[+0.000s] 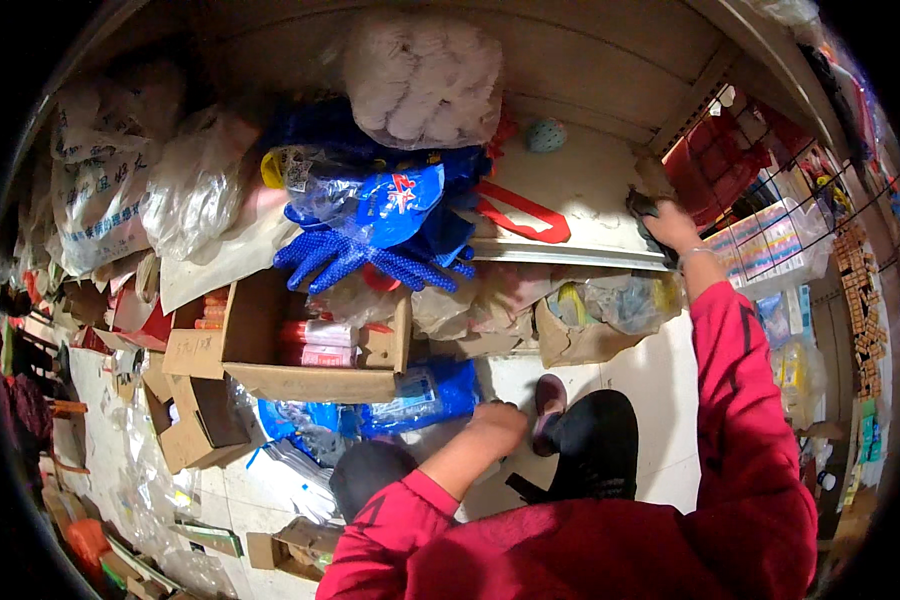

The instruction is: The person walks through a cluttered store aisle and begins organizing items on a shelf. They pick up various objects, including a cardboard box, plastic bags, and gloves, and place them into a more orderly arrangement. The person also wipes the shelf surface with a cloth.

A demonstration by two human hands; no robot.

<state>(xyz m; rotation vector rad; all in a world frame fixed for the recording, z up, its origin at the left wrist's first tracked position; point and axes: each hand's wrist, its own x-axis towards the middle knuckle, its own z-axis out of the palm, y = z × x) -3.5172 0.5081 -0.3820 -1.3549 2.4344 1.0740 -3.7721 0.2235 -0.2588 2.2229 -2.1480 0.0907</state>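
My right hand (673, 226) reaches to the right end of a pale shelf (610, 200). Its fingers are bent round a small dark thing (641, 204) whose kind I cannot make out. A brownish piece (655, 177) lies just beyond it. Low in front of me, above the floor, my left hand (498, 425) is curled closed; what it holds, if anything, is hidden. A blue plastic-wrapped package (440, 390) lies near that hand. On the shelf's left part sit blue dotted gloves (335, 255) in clear packaging, with a bag of white bundles (425, 80) above them.
A red strap (525, 215) hangs over the shelf edge. Below stand an open cardboard box (305, 380) with red-and-white packs and another box (580, 345) with plastic bags. White plastic bags (100, 170) fill the left. A black wire rack (770, 210) with packaged goods borders the right.
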